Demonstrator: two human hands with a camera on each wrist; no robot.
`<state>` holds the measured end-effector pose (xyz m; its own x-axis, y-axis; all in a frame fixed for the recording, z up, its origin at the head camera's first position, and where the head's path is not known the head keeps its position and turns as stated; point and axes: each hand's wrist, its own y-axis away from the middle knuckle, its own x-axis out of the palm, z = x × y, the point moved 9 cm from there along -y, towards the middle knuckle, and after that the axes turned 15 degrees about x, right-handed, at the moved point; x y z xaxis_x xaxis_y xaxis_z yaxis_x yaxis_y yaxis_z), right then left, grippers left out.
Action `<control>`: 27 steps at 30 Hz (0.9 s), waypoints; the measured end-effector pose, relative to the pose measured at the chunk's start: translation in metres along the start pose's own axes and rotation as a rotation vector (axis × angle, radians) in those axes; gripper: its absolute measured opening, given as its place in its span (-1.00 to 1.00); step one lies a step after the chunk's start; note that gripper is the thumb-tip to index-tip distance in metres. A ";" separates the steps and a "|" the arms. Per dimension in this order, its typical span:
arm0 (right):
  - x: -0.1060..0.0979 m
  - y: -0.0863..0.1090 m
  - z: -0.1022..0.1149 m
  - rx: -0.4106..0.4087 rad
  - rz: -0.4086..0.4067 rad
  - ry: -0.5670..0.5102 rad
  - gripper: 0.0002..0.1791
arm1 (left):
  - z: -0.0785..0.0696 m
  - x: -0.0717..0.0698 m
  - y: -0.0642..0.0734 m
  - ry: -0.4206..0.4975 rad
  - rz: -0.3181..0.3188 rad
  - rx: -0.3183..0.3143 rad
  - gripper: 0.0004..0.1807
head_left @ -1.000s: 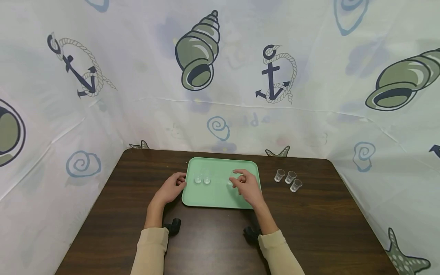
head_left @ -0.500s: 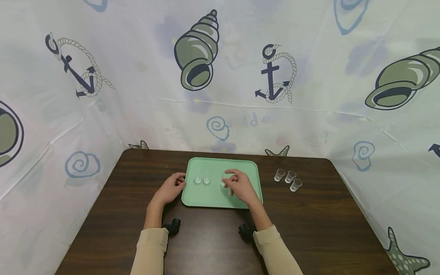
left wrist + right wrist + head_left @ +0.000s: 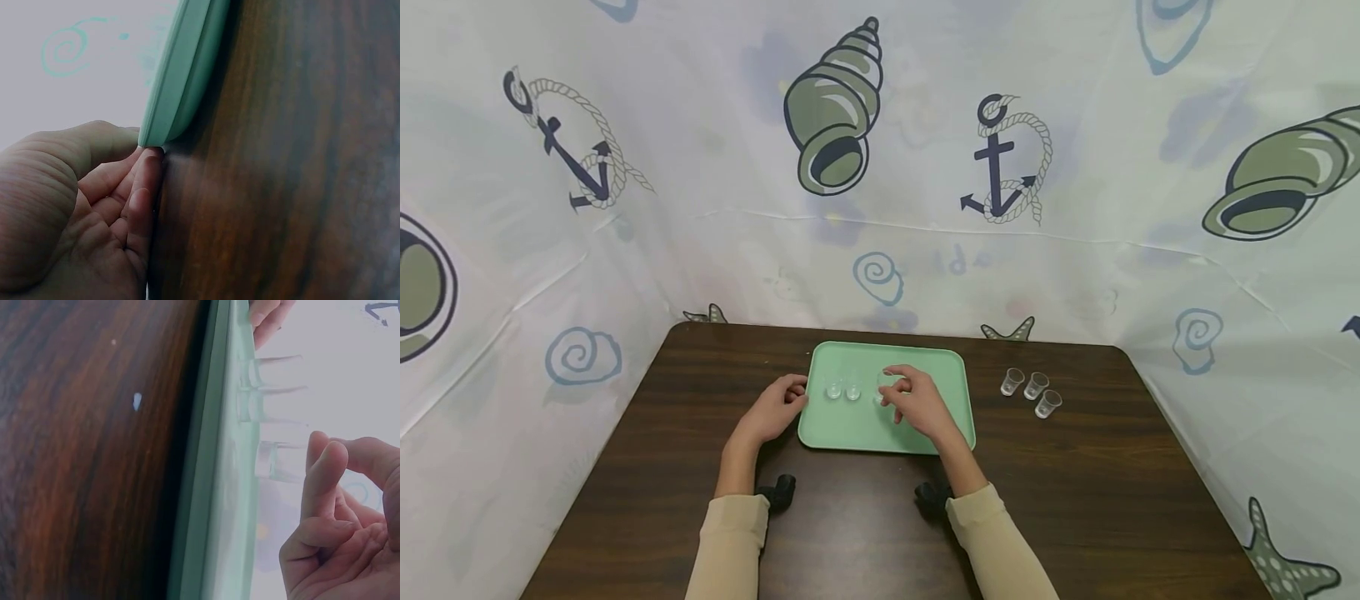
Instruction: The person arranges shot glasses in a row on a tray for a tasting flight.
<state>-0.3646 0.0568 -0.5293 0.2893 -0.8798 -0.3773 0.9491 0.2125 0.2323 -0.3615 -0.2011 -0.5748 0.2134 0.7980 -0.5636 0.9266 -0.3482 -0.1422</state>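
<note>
My left hand (image 3: 772, 410) holds the left edge of a light green tray (image 3: 857, 432); in the left wrist view its thumb lies on the rim and the curled fingers are at the edge's outer side. On the tray two small clear shot glasses (image 3: 834, 392) stand side by side toward the left. Over the tray's middle my right hand (image 3: 921, 407) pinches the rim of a third shot glass (image 3: 275, 464) between thumb and finger. This glass is upright, its base close to the tray surface, just right of the pair.
Several more clear items are limited to a group of three shot glasses (image 3: 1035, 386) on the dark wooden table (image 3: 1097, 483), right of the tray. A patterned white cloth (image 3: 737, 250) hangs behind the table and along both sides.
My right hand has moved left over the tray with the shot glass, bringing it nearer the standing pair. The left hand stays at the tray's edge.
</note>
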 end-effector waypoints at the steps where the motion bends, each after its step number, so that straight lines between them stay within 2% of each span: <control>1: 0.001 0.000 0.000 -0.002 0.000 0.002 -0.46 | -0.001 0.000 0.000 0.001 0.001 0.002 -0.49; 19: 0.009 -0.008 -0.008 0.045 0.007 0.012 -0.46 | -0.004 -0.002 0.001 -0.008 0.004 0.000 -0.49; 27: 0.011 -0.009 -0.006 0.036 0.002 0.018 -0.46 | -0.003 -0.002 0.002 -0.001 -0.001 -0.007 -0.49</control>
<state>-0.3692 0.0474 -0.5408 0.2938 -0.8713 -0.3931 0.9436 0.1987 0.2649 -0.3597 -0.2021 -0.5716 0.2119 0.7981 -0.5640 0.9290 -0.3437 -0.1374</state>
